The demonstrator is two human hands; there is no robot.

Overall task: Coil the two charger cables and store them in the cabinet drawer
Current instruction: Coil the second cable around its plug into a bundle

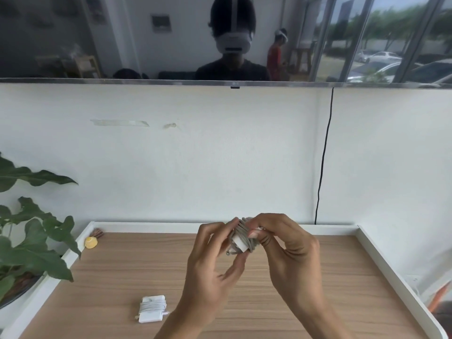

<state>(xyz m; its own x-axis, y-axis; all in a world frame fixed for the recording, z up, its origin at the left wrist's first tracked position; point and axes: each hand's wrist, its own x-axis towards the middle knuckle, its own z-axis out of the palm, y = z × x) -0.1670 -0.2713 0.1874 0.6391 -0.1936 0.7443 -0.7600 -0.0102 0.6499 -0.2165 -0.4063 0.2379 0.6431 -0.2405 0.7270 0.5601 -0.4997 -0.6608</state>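
Observation:
A grey cable is wound in several turns around a small white charger block (241, 241), held up above the wooden top. My left hand (212, 263) grips the block from below and the left, thumb and fingers curled round it. My right hand (288, 250) pinches the wound cable from the right. A small metal plug tip sticks out at the bundle's lower left. A second white charger (152, 309), its white cable wrapped around it, lies on the wooden cabinet top (122, 265) at the lower left, apart from both hands. No drawer is in view.
The cabinet top has a raised white rim (381, 260) on three sides. A small yellow object (91, 242) sits in the back left corner. A leafy plant (29, 241) stands at the left. A black cord (322, 167) hangs down the wall from the screen above.

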